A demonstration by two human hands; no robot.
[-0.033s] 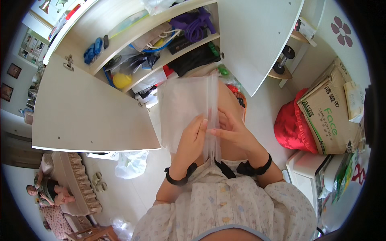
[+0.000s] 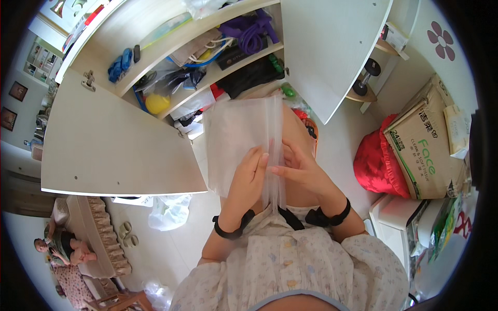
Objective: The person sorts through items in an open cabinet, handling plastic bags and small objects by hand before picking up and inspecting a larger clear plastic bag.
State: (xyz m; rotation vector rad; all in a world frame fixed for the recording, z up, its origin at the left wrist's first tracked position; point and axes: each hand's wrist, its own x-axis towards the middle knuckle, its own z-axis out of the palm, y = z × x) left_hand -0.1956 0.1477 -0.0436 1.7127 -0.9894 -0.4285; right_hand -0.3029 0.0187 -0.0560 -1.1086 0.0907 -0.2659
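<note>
A frosted, see-through plastic bag (image 2: 236,127) lies across my bare thighs, with a stiff strip along its right edge. My left hand (image 2: 250,175) rests on it from the left, fingers pressed together and closed on the film near the strip. From the right, my right hand (image 2: 301,168) holds the strip edge, its thumb over the film and its fingers curling at the border. Both hands meet close together around the middle of that edge. Part of the fingertips is hidden by the hands and folds.
Ahead stands a low cupboard with its left door (image 2: 119,140) and right door (image 2: 332,52) swung out; purple straps (image 2: 251,33) and bags fill its shelves. At right are a red bag (image 2: 376,160) and a flattened carton (image 2: 423,142). A person (image 2: 65,241) sits on a sofa at lower left.
</note>
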